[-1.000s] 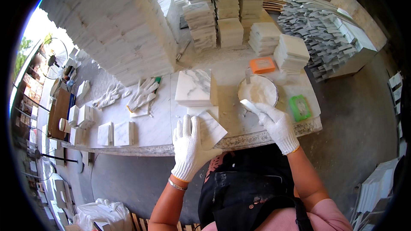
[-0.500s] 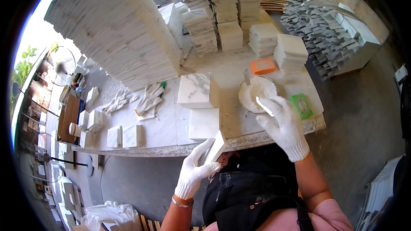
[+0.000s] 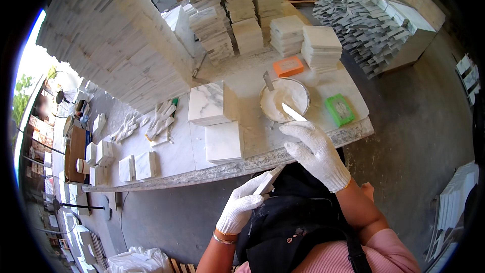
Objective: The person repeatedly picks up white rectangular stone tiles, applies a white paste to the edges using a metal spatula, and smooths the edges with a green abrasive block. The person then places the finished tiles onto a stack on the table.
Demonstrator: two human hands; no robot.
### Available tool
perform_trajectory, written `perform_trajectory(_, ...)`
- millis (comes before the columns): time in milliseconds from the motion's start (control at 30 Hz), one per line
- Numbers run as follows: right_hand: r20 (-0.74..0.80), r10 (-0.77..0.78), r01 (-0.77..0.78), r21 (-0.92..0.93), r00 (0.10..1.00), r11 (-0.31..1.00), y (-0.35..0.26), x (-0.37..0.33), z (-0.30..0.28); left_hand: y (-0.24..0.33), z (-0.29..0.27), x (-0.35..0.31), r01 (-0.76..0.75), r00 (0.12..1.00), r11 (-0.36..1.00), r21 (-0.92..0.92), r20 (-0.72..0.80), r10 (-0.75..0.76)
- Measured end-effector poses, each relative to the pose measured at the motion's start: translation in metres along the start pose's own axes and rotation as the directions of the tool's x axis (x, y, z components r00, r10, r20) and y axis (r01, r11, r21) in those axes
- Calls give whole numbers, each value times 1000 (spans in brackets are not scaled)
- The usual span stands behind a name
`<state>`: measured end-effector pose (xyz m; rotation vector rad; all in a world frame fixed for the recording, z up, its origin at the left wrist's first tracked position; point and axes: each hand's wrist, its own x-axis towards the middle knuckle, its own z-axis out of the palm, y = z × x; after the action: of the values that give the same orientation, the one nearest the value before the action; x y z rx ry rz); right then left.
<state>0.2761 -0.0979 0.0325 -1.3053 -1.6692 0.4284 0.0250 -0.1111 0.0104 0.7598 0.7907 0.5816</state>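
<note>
My left hand [image 3: 240, 206], in a white knitted glove, grips a small white marble tile [image 3: 268, 181] at the table's front edge, its narrow side turned up. In my right hand [image 3: 318, 154], gloved alike, is a pale flat scraper [image 3: 294, 113]; its handle end is hidden by the fingers. The scraper's tip reaches over a round bowl [image 3: 306, 91] of white paste or powder. A metal putty knife [image 3: 268, 81] stands in the bowl's far left side. Left of the bowl are two squared stacks of marble tiles, a grey-veined one [image 3: 206, 102] and a plainer one [image 3: 223, 141].
An orange box [image 3: 288, 66] lies behind the bowl and a green packet [image 3: 339, 110] to its right. Tall tile stacks [image 3: 116, 35] rise at the back left. Spare gloves [image 3: 160, 120] and small tiles [image 3: 145, 165] lie on the table's left. More slabs [image 3: 364, 25] are piled at far right.
The whole view has shifted, moving the table leftward. My left hand has tilted the tile so it shows more edge-on. My right hand's scraper now points up and left over the bowl.
</note>
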Motion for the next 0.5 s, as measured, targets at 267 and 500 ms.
perform_trajectory(267,343,-61,-54,317,937,947,-17,-15,-3,-28,-6,24,93,934,952,-291,356,18)
perform_trajectory(500,279,-115,45,244,953,969,-40,-16,4,-68,-29,31,136,942,862,-488,334,41)
